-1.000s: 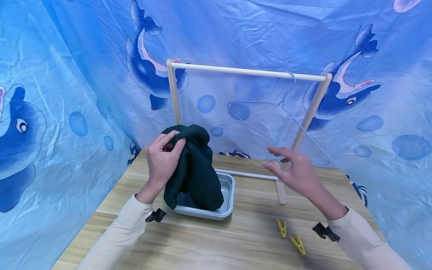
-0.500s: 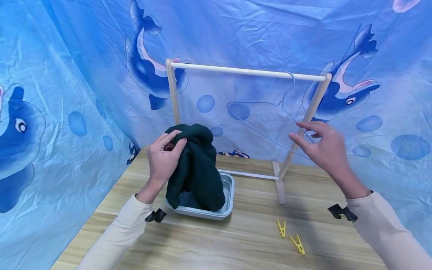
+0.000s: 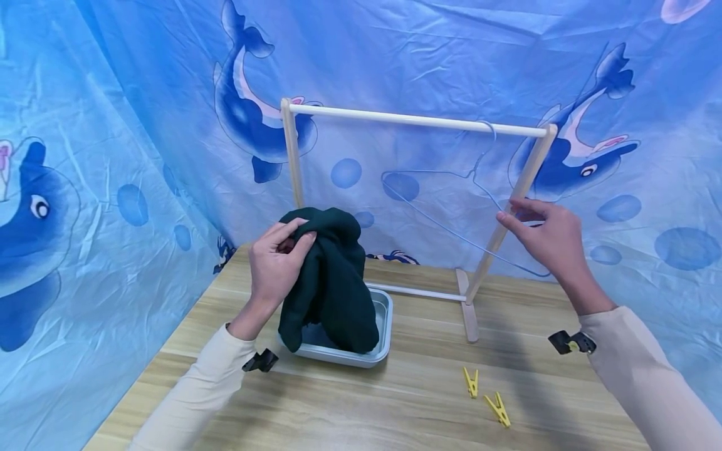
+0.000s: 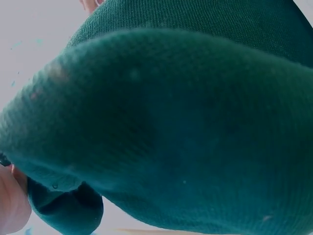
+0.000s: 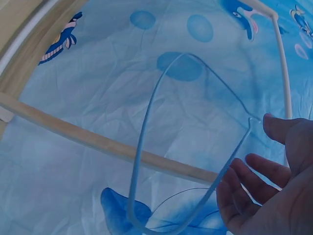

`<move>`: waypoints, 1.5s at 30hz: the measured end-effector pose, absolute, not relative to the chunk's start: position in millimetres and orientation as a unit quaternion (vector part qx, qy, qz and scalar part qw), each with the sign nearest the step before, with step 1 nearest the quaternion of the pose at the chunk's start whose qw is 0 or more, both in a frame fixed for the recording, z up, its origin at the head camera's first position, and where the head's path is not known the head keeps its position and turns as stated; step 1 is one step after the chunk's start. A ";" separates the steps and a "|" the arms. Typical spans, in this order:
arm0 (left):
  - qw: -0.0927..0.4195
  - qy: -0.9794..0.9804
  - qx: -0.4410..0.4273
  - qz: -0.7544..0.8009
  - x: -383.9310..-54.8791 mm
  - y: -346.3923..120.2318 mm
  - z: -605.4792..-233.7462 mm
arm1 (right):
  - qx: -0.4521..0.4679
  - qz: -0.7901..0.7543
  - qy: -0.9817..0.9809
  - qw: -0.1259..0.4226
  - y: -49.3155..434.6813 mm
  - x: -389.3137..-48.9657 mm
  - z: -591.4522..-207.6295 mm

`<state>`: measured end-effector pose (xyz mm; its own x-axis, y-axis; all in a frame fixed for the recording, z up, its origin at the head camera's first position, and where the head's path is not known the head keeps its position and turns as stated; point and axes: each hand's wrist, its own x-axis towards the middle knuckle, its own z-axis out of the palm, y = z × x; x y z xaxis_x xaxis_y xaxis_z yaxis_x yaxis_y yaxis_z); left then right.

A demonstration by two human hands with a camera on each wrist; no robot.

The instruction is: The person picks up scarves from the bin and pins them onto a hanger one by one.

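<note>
My left hand point(image 3: 275, 260) pinches the upper part of a bunched dark green knit cloth point(image 3: 341, 300), which hangs down over a light grey tray point(image 3: 387, 322). That cloth fills most of the left wrist view and hides most of the hand there. At the right, my right hand point(image 3: 553, 238) is raised beside a light blue wire hanger point(image 3: 417, 172) hooked on the rack's top bar. Its thumb and fingers are spread apart around the hanger's right shoulder, without gripping it. In the right wrist view the fingers lie close to the wire; whether they touch it I cannot tell.
A wooden clothes rack point(image 3: 406, 117) stands at the back of the wood-grain table point(image 3: 395, 401). Two yellow clothespins point(image 3: 471, 382) lie at the front right. Behind and at the sides hangs a blue curtain point(image 3: 350, 50) printed with dolphins.
My right hand has moved right and up, to the hanger's right shoulder. The left hand keeps its hold on the green cloth, which has shifted slightly right.
</note>
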<state>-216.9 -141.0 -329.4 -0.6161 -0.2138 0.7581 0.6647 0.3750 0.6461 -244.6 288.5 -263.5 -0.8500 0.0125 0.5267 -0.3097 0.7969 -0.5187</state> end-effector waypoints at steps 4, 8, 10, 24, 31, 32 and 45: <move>0.411 -0.720 -0.156 -0.537 -204.9 -133.2 -318.1 | 0.074 0.321 -0.916 0.227 292.2 -250.7 -266.4; 0.408 -0.717 -0.161 -0.542 -195.8 -127.2 -309.8 | 0.077 0.332 -0.918 0.205 293.5 -255.2 -269.4; 0.405 -0.716 -0.163 -0.545 -195.4 -126.5 -309.6 | 0.077 0.332 -0.919 0.200 293.8 -256.5 -270.5; 0.396 -0.704 -0.177 -0.562 -215.8 -135.6 -327.5 | 0.069 0.402 -0.888 0.211 295.5 -258.6 -268.0; 0.396 -0.705 -0.181 -0.560 -204.2 -128.0 -317.0 | 0.052 0.360 -0.904 0.226 297.6 -255.7 -254.7; 0.395 -0.705 -0.181 -0.561 -201.1 -126.6 -314.1 | 0.050 0.358 -0.905 0.226 297.8 -255.6 -252.5; 0.378 -0.708 -0.182 -0.569 -211.1 -131.9 -322.4 | 0.035 0.351 -0.904 0.241 299.3 -249.8 -230.0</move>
<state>-211.1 -131.9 -322.4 -0.6485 -0.1727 0.7414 0.6870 0.2868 0.6677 -249.8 299.3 -230.0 -0.8815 0.1058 0.4601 -0.2323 0.7513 -0.6178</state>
